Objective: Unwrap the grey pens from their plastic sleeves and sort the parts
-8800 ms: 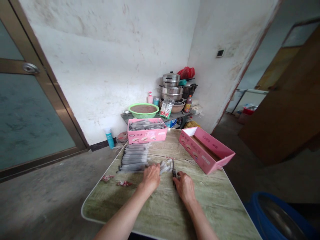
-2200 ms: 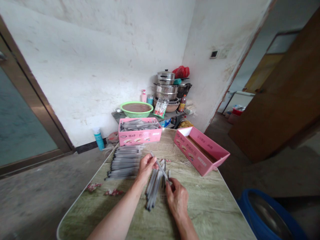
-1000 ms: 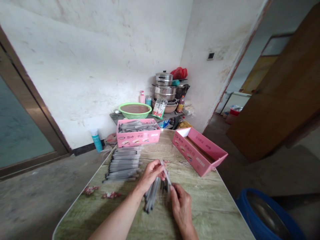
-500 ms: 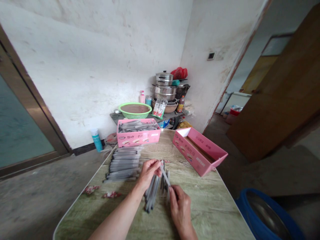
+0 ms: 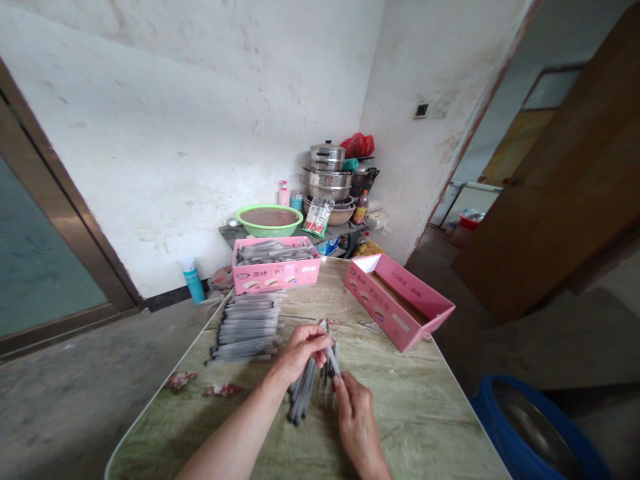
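My left hand [image 5: 303,350] pinches the upper end of a slim translucent pen [image 5: 333,361]. At its lower end, my right hand [image 5: 357,408] grips the same pen between thumb and fingers. Under my hands lies a small bundle of similar grey translucent pens [image 5: 302,398] with dark ends, side by side on the table. Some thinner dark sticks [image 5: 327,381] lie just right of that bundle, partly hidden by my hands. To the left, a stacked row of translucent pens [image 5: 247,328] rests crosswise. Behind it a pink box [image 5: 277,277] holds many more.
A second pink box [image 5: 385,310], open at the top, stands at the table's right edge. The wood-patterned table [image 5: 425,413] fills the foreground. Beyond it are a green basin [image 5: 270,231] and stacked steel pots [image 5: 329,180]. A blue tub [image 5: 530,433] sits at lower right.
My hands have come closer together along the pen. The left moved slightly down and right, so less of the pen shows between them. The boxes and piles stay put.
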The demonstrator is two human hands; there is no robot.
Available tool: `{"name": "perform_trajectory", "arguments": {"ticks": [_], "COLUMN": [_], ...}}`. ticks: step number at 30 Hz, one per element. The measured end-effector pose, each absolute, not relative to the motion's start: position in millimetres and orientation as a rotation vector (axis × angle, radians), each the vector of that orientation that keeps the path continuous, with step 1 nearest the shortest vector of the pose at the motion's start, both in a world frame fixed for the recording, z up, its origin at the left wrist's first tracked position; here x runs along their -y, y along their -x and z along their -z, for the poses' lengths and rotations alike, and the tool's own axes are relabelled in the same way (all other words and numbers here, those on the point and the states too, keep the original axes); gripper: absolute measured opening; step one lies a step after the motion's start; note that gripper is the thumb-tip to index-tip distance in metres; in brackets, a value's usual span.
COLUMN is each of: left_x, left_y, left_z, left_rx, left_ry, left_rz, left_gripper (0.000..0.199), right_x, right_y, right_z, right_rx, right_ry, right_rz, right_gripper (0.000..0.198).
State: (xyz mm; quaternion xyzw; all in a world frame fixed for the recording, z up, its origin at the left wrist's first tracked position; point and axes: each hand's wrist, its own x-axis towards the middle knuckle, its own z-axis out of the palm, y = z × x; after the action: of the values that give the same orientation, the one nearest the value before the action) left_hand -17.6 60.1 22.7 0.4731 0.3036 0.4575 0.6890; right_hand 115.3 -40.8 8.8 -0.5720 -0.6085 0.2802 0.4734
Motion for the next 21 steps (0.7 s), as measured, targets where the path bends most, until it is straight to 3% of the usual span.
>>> {"name": "perform_trajectory", "arguments": {"ticks": [3,5,7,11,14,18,21], "left_x": [-60.8,-61.9,-63.3,-63.7,-61.7,-60.1,-60.2], "left_y": [13.9,15.0,20.0,33.2,36.1,30.2,23.7], "left_z": [-21.6,-21.7,-23.0,-29.2,-32.9,-30.8,-26.2], "left_rx": [-0.728,-0.728,-0.686,-0.592,-0.554,-0.571,-0.612], "left_ry": [-0.997,-0.972,-0.982,-1.046,-1.054,-1.030,-1.010], "left_rz": [-1.049,-1.055,-1.026,-0.961,-0.952,-0.977,-1.009], "left_gripper": [0.026,0.026,0.026,0.027,0.026,0.025,0.026], "right_x": [37.9,36.6,37.3,44.4,50.0,50.5,47.0], "right_y": [-118.7,-117.6,-113.9,-104.3,-99.6,-99.5,-104.6], "right_z": [-7.5,-8.8,-12.3,-23.3,-28.2,-25.8,-20.4], "right_rx": [1.643,1.621,1.527,1.082,0.828,0.912,1.280], "right_ry": [1.555,1.569,1.488,1.166,0.969,1.009,1.230], "right_rz": [-0.325,-0.319,-0.579,-1.454,-1.706,-1.550,-1.065], "right_gripper": [0.044,0.046,0.047,0.050,0.043,0.041,0.046]}}
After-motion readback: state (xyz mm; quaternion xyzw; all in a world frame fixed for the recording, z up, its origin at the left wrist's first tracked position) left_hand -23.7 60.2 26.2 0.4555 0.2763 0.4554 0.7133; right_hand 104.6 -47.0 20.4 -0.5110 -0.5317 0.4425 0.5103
